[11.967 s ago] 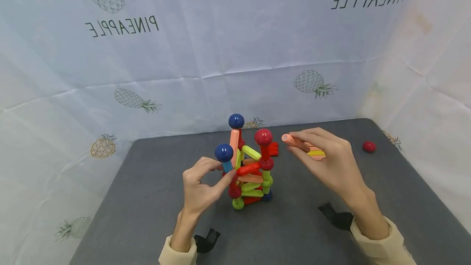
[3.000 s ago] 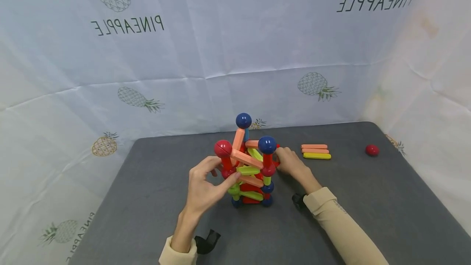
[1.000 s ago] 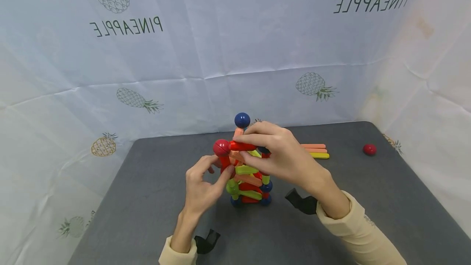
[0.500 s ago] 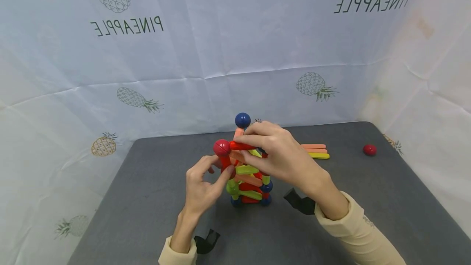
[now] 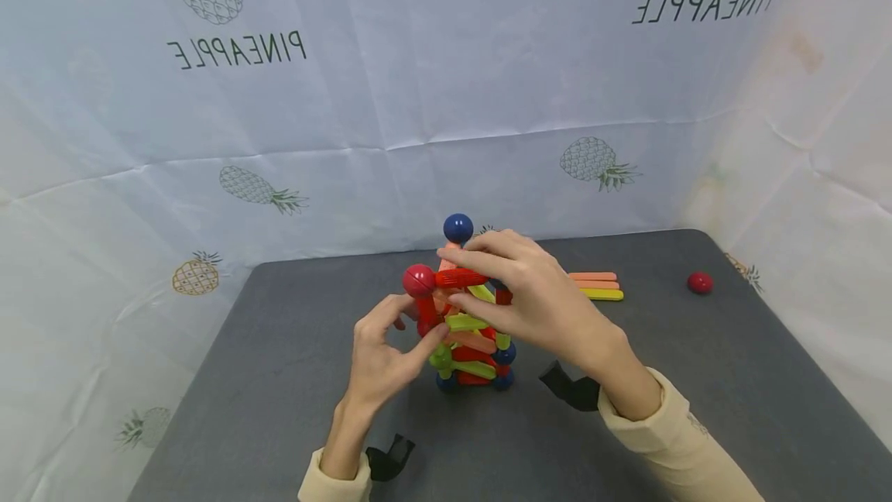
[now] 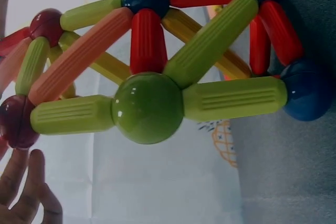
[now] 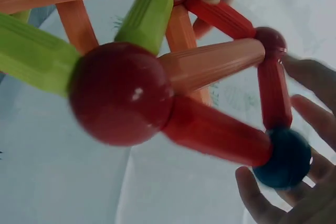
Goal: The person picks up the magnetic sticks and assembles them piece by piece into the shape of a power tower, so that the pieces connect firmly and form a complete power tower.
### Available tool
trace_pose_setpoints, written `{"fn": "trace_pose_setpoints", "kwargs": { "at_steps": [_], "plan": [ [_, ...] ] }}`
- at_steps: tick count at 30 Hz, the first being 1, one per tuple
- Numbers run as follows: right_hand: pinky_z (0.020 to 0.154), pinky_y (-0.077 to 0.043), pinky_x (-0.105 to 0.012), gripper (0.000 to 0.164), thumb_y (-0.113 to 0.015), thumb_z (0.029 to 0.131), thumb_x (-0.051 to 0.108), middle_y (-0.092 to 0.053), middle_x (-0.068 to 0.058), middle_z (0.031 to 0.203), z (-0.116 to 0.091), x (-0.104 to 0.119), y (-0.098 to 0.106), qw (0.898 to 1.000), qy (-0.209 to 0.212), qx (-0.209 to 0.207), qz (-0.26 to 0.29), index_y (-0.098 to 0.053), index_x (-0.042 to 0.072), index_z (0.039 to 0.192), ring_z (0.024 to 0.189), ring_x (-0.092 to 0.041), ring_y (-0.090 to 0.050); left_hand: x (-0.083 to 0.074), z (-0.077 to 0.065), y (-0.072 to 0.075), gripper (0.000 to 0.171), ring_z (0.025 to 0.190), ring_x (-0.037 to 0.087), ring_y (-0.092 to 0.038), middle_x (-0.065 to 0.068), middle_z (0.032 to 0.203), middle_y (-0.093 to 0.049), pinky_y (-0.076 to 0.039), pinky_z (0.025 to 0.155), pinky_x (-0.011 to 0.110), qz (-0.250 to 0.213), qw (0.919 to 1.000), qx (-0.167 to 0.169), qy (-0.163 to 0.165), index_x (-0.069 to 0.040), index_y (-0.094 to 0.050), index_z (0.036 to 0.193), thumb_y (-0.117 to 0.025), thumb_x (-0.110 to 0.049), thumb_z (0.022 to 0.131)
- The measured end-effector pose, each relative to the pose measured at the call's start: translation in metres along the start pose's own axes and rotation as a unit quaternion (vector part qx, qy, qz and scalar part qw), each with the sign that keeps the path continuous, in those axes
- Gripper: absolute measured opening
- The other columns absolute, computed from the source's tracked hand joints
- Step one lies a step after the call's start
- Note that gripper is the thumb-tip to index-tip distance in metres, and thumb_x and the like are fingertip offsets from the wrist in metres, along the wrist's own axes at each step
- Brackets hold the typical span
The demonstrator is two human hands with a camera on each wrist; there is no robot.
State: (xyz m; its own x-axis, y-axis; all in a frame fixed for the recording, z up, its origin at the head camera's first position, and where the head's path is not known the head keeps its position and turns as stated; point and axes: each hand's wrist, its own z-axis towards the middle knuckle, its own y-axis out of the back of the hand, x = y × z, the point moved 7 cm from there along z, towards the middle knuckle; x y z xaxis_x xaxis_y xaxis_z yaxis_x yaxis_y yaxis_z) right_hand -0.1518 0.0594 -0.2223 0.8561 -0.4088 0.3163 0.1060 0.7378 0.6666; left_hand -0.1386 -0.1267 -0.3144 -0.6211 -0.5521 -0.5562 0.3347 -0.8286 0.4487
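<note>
A tower of magnetic rods and balls (image 5: 474,369) stands on the dark table in the head view. My left hand (image 5: 386,355) grips its upper left side, thumb and fingers around a red joint below the top red ball (image 5: 419,281). A red rod (image 5: 460,278) runs across the top from that ball toward a blue ball mostly hidden by my right hand (image 5: 536,300). The right fingers are spread above and below this rod. In the right wrist view, the red rod (image 7: 274,93) joins a red ball and a blue ball (image 7: 289,158), with the fingers loosely around them.
Right of the tower lie orange rods (image 5: 592,277) and a yellow rod (image 5: 605,295), partly behind the right hand. A loose red ball (image 5: 700,283) sits near the table's right edge. Pineapple-print cloth (image 5: 390,84) hangs behind. Black straps (image 5: 571,387) stick out at both wrists.
The right hand brought the red rod from behind the tower to its top between red and blue balls. Over the last half second its fingers have spread off the rod. The left hand keeps its grip.
</note>
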Motion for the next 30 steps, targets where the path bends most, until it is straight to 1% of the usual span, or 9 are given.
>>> {"fn": "trace_pose_setpoints", "kwargs": {
  "at_steps": [3, 7, 12, 15, 17, 20, 24, 27, 30],
  "plan": [
    [0.085, -0.058, -0.032, 0.062, -0.091, 0.077, 0.017, -0.068, -0.003, 0.118, -0.015, -0.02, 0.003, 0.996, -0.063, -0.02, 0.063, -0.065, 0.011, 0.133, 0.105, -0.015, -0.062, 0.005, -0.003, -0.001, 0.043, 0.08, 0.016, -0.064, 0.004, 0.092, -0.074, -0.054, 0.067, 0.031, 0.005, 0.9999, 0.008, 0.012, -0.01, -0.073, 0.112, -0.09, -0.012, 0.073],
    [0.088, -0.059, -0.033, 0.064, -0.09, 0.077, 0.015, -0.069, -0.002, 0.116, -0.039, -0.046, -0.004, 0.983, -0.143, -0.014, 0.114, -0.059, 0.011, 0.133, 0.1, -0.012, -0.066, 0.01, -0.005, 0.003, 0.039, 0.076, 0.014, -0.066, 0.003, 0.087, -0.075, -0.054, 0.064, 0.03, 0.017, 0.9986, -0.026, 0.043, -0.009, -0.074, 0.101, -0.094, -0.014, 0.068],
    [0.085, -0.061, -0.033, 0.062, -0.086, 0.082, 0.012, -0.075, 0.001, 0.105, -0.056, -0.054, -0.024, 0.971, -0.168, 0.025, 0.166, -0.056, 0.009, 0.136, 0.09, -0.011, -0.072, 0.018, -0.008, 0.01, 0.028, 0.071, 0.018, -0.067, 0.004, 0.083, -0.077, -0.055, 0.066, 0.025, 0.032, 0.9901, -0.099, 0.094, -0.009, -0.079, 0.093, -0.094, -0.017, 0.071],
    [0.087, -0.061, -0.034, 0.065, -0.084, 0.084, 0.01, -0.076, 0.0, 0.102, -0.059, -0.051, -0.033, 0.966, -0.167, 0.036, 0.195, -0.053, 0.008, 0.141, 0.092, -0.01, -0.073, 0.021, -0.01, 0.011, 0.027, 0.074, 0.022, -0.07, 0.006, 0.092, -0.079, -0.059, 0.068, 0.028, 0.035, 0.9874, -0.108, 0.11, -0.008, -0.081, 0.101, -0.09, -0.017, 0.077],
    [0.088, -0.061, -0.035, 0.067, -0.084, 0.084, 0.009, -0.077, 0.0, 0.102, -0.06, -0.048, -0.037, 0.963, -0.166, 0.039, 0.209, -0.051, 0.007, 0.143, 0.093, -0.01, -0.074, 0.023, -0.009, 0.01, 0.034, 0.081, 0.023, -0.071, 0.008, 0.102, -0.078, -0.06, 0.072, 0.032, 0.035, 0.9893, -0.082, 0.115, -0.006, -0.078, 0.111, -0.087, -0.017, 0.081],
    [0.087, -0.062, -0.033, 0.072, -0.084, 0.083, 0.006, -0.078, -0.003, 0.102, -0.06, -0.041, -0.039, 0.958, -0.16, 0.042, 0.232, -0.049, 0.007, 0.146, 0.095, -0.011, -0.075, 0.023, -0.008, 0.001, 0.058, 0.104, 0.026, -0.067, 0.012, 0.127, -0.07, -0.058, 0.082, 0.042, 0.035, 0.9919, 0.0, 0.122, -0.006, -0.066, 0.135, -0.083, -0.025, 0.082],
    [0.088, -0.061, -0.028, 0.076, -0.082, 0.085, 0.005, -0.079, -0.006, 0.105, -0.06, -0.03, -0.044, 0.949, -0.14, 0.06, 0.275, -0.045, 0.009, 0.151, 0.097, -0.016, -0.076, 0.022, -0.013, -0.01, 0.097, 0.134, 0.033, -0.044, 0.016, 0.154, -0.043, -0.049, 0.097, 0.058, 0.028, 0.9834, 0.099, 0.15, -0.02, -0.036, 0.159, -0.082, -0.052, 0.08],
    [0.089, -0.06, -0.027, 0.078, -0.081, 0.087, 0.007, -0.078, -0.008, 0.109, -0.061, -0.02, -0.049, 0.944, -0.128, 0.079, 0.293, -0.042, 0.008, 0.154, 0.1, -0.02, -0.076, 0.02, -0.016, -0.013, 0.112, 0.136, 0.034, -0.034, 0.019, 0.153, -0.031, -0.045, 0.099, 0.061, 0.019, 0.9797, 0.123, 0.157, -0.03, -0.018, 0.164, -0.078, -0.067, 0.077],
    [0.089, -0.06, -0.027, 0.079, -0.08, 0.087, 0.008, -0.078, -0.008, 0.112, -0.063, -0.013, -0.051, 0.944, -0.122, 0.092, 0.294, -0.04, 0.008, 0.156, 0.102, -0.021, -0.076, 0.019, -0.016, -0.013, 0.116, 0.132, 0.03, -0.036, 0.019, 0.147, -0.032, -0.044, 0.097, 0.054, 0.01, 0.9817, 0.119, 0.148, -0.03, -0.014, 0.165, -0.078, -0.068, 0.076]
  ]
}}
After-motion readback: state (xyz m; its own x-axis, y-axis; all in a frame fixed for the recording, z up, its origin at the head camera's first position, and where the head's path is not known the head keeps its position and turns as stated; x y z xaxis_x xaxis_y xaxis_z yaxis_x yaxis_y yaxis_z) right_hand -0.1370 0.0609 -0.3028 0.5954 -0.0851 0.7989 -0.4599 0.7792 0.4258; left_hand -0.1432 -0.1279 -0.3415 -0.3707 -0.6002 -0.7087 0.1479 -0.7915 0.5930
